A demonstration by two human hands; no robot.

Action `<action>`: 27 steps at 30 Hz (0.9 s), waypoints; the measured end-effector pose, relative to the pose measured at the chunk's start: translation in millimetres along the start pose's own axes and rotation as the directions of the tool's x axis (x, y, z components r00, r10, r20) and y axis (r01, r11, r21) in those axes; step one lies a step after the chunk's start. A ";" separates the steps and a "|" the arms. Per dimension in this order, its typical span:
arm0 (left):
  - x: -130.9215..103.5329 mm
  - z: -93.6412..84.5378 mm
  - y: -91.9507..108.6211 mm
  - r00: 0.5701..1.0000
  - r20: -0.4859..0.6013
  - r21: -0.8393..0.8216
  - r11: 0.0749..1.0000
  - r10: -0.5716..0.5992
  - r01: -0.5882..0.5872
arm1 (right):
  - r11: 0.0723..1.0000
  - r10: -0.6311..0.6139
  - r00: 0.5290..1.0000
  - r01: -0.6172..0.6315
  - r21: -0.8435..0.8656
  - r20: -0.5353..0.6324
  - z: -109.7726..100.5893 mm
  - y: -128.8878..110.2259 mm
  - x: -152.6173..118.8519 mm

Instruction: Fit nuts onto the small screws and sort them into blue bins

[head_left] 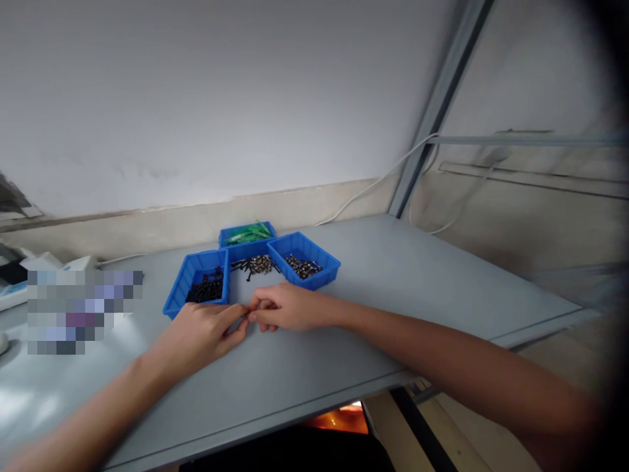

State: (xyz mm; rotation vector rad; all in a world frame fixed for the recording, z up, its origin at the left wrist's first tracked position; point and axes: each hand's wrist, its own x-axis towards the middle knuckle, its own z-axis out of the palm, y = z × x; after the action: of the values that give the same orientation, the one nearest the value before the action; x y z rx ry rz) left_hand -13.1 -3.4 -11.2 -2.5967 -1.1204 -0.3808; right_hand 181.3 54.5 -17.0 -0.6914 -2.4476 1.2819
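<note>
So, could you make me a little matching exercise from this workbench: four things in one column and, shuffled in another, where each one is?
Things
1. Heap of black, rod-like parts
2. Bundle of slender green pieces
3. Heap of small, shiny metal parts
4. Loose pile of mixed dark and shiny parts

Places
A. On the flat grey tabletop, among the bins
B. In the right blue plastic bin
C. In the left blue plastic bin
D. In the rear blue plastic bin, nearest the wall

Pairs: 1-C, 2-D, 3-B, 4-A
</note>
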 end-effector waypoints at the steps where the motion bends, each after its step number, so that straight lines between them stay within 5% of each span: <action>1: -0.3 0.2 0.0 1.000 -0.002 -0.001 1.000 0.002 -0.002 | 1.000 0.005 1.000 -0.005 0.009 -0.011 0.4 0.9 0.3; 27: -1.6 1.1 -1.9 1.000 0.012 -0.003 1.000 -0.018 0.018 | 0.999 0.021 1.000 -0.021 -0.028 -0.015 -0.6 -4.2 -1.5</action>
State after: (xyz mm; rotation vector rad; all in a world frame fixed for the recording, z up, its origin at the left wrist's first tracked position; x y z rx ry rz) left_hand -15.4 -2.8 -12.5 -2.5970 -1.1484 -0.3714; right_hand 181.7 52.1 -13.2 -0.7330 -2.4573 1.2475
